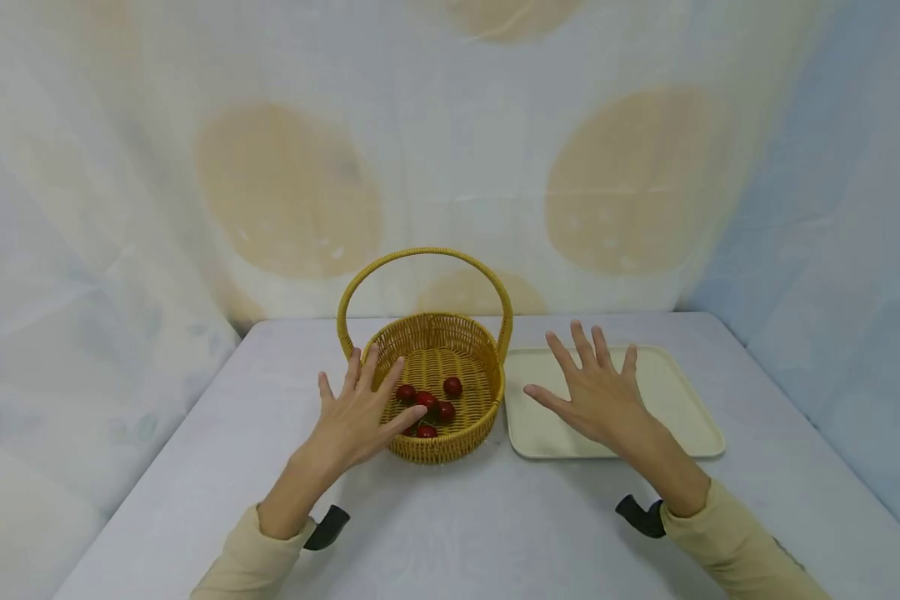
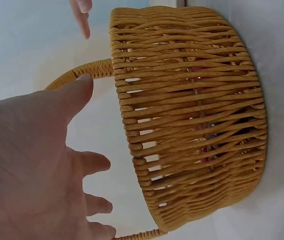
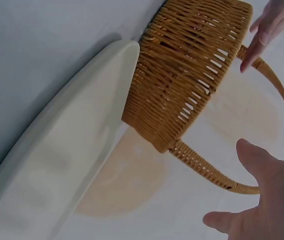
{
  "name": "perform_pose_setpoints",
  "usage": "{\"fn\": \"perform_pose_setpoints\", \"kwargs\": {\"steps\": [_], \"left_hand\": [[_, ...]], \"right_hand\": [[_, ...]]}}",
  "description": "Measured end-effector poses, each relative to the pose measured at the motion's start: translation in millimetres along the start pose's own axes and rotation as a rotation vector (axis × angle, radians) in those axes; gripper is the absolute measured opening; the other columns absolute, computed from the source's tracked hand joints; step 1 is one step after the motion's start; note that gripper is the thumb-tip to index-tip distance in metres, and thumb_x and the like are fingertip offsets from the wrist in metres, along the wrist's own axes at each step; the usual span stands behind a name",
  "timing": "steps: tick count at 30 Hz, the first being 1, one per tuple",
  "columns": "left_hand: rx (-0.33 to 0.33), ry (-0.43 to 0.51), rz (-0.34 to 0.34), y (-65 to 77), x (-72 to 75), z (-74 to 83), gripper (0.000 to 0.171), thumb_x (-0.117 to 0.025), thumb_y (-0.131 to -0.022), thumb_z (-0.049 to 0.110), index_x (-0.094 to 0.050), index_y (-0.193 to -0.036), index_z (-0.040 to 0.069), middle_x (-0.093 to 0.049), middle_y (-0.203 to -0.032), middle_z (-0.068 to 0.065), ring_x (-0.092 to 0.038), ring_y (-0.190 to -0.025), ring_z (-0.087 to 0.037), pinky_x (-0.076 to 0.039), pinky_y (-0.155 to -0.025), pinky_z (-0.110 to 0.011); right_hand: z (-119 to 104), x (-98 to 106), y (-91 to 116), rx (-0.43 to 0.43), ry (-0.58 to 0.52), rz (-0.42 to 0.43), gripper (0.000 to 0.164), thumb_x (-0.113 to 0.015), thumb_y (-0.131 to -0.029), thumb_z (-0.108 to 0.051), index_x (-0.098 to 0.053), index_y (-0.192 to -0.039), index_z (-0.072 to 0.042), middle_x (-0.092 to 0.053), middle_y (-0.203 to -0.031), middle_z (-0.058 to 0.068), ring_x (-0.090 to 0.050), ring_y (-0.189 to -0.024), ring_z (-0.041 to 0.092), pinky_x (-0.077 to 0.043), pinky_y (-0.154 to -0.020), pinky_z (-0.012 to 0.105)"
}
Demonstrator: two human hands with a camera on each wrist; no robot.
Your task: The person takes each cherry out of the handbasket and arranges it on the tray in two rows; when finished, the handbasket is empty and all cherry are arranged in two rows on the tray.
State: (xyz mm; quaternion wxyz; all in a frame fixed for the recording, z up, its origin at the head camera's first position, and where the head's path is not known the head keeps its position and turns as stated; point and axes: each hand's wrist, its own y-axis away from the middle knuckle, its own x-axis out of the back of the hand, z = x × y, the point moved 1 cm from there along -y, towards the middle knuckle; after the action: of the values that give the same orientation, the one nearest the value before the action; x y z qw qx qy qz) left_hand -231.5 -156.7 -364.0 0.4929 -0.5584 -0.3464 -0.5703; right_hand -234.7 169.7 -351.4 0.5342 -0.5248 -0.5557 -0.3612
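Note:
In the head view, my left hand [image 1: 352,421] is spread with straight fingers over the left front rim of a yellow wicker basket [image 1: 438,450]. Several dark red cherries [image 1: 453,387] lie on the basket's woven floor, some partly hidden behind that hand's thumb. The basket's arched handle [image 1: 429,251] stands upright. My right hand [image 1: 600,400], fingers also spread, hovers above a cream rectangular tray [image 1: 667,392] and holds nothing. Seen from the left wrist, the left fingers [image 2: 97,162] are apart from the woven basket wall [image 2: 192,115].
A white-covered table [image 1: 450,533] carries the basket and, right beside it, the tray. Pale cloth with tan round patches [image 1: 285,192] hangs behind and along both sides. Black curved pieces [image 1: 328,527] stick out at both wrists by the beige sleeves [image 1: 251,554].

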Motion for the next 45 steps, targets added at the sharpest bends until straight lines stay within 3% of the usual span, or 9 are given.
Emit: {"fn": "perform_pose_setpoints", "kwargs": {"steps": [3,8,13,16,21,25,33,38,45], "left_hand": [[-0.034,0.001,0.054,4.1,-1.1,-4.8,0.081,-0.049,-0.091,0.068,-0.030,-0.155,0.023,-0.011,-0.164,-0.017,-0.008,-0.152,-0.041,-0.009,-0.110,-0.080],[-0.087,0.011,0.168,9.3,-2.9,-12.3,0.074,-0.060,-0.090,0.060,-0.042,-0.149,0.018,-0.031,-0.155,-0.023,-0.035,-0.139,-0.046,-0.032,-0.108,-0.070],[-0.087,0.076,0.224,11.9,-5.0,-20.3,0.068,-0.065,-0.090,0.053,-0.047,-0.145,0.015,-0.043,-0.142,-0.026,-0.049,-0.122,-0.045,-0.048,-0.096,-0.061],[-0.085,0.102,0.238,12.5,-6.4,-24.6,0.065,-0.068,-0.089,0.049,-0.049,-0.143,0.016,-0.047,-0.135,-0.024,-0.054,-0.111,-0.040,-0.054,-0.082,-0.053],[-0.048,0.143,0.210,12.4,-9.8,-32.1,0.060,-0.069,-0.090,0.043,-0.053,-0.139,0.014,-0.049,-0.126,-0.021,-0.055,-0.098,-0.032,-0.051,-0.059,-0.034],[0.000,0.186,0.167,10.3,-11.9,-38.0,0.057,-0.068,-0.091,0.043,-0.054,-0.137,0.012,-0.050,-0.123,-0.021,-0.054,-0.093,-0.031,-0.047,-0.053,-0.030],[0.035,0.324,0.092,3.6,-20.3,-52.3,0.058,-0.064,-0.093,0.042,-0.052,-0.139,0.008,-0.050,-0.127,-0.022,-0.060,-0.106,-0.034,-0.057,-0.075,-0.044],[0.052,0.461,0.043,0.2,-25.1,-61.6,0.058,-0.065,-0.093,0.041,-0.052,-0.138,0.007,-0.050,-0.130,-0.021,-0.060,-0.115,-0.037,-0.059,-0.079,-0.044],[0.075,0.572,0.020,-2.8,-31.0,-68.9,0.059,-0.066,-0.092,0.043,-0.052,-0.138,0.010,-0.052,-0.131,-0.018,-0.060,-0.116,-0.038,-0.060,-0.080,-0.041]], "right_hand": [[-3.6,-2.3,-1.2,0.019,0.003,0.008,0.086,-0.043,-0.092,-0.071,-0.021,-0.157,-0.021,-0.006,-0.164,0.020,-0.005,-0.150,0.046,-0.001,-0.110,0.080],[-10.5,-4.6,-3.5,0.038,-0.010,0.011,0.083,-0.045,-0.093,-0.068,-0.022,-0.157,-0.021,-0.009,-0.164,0.019,-0.011,-0.150,0.045,-0.009,-0.112,0.078],[-18.7,-5.1,-6.2,0.076,-0.013,0.032,0.080,-0.048,-0.093,-0.065,-0.026,-0.156,-0.020,-0.016,-0.163,0.020,-0.021,-0.147,0.045,-0.024,-0.111,0.073],[-23.2,-5.5,-8.4,0.102,-0.009,0.050,0.080,-0.051,-0.093,-0.063,-0.028,-0.155,-0.019,-0.021,-0.161,0.021,-0.031,-0.143,0.046,-0.038,-0.104,0.070],[-31.4,-6.8,-11.8,0.132,-0.025,0.051,0.080,-0.056,-0.091,-0.061,-0.031,-0.154,-0.019,-0.028,-0.158,0.022,-0.043,-0.134,0.048,-0.055,-0.084,0.061],[-39.1,-9.1,-15.2,0.163,-0.047,0.057,0.076,-0.061,-0.090,-0.057,-0.036,-0.151,-0.018,-0.036,-0.153,0.022,-0.050,-0.127,0.048,-0.058,-0.074,0.057],[-53.4,-15.9,-23.6,0.226,-0.063,0.103,0.065,-0.069,-0.088,-0.049,-0.049,-0.141,-0.018,-0.054,-0.134,0.018,-0.061,-0.106,0.031,-0.058,-0.059,0.038],[-59.6,-16.3,-28.2,0.274,-0.069,0.149,0.057,-0.075,-0.085,-0.041,-0.057,-0.133,-0.015,-0.060,-0.117,0.013,-0.058,-0.095,0.024,-0.054,-0.061,0.031],[-70.0,-15.9,-40.1,0.370,-0.095,0.111,0.045,-0.075,-0.087,-0.026,-0.062,-0.127,-0.010,-0.061,-0.109,0.009,-0.058,-0.090,0.020,-0.053,-0.071,0.031]]}}
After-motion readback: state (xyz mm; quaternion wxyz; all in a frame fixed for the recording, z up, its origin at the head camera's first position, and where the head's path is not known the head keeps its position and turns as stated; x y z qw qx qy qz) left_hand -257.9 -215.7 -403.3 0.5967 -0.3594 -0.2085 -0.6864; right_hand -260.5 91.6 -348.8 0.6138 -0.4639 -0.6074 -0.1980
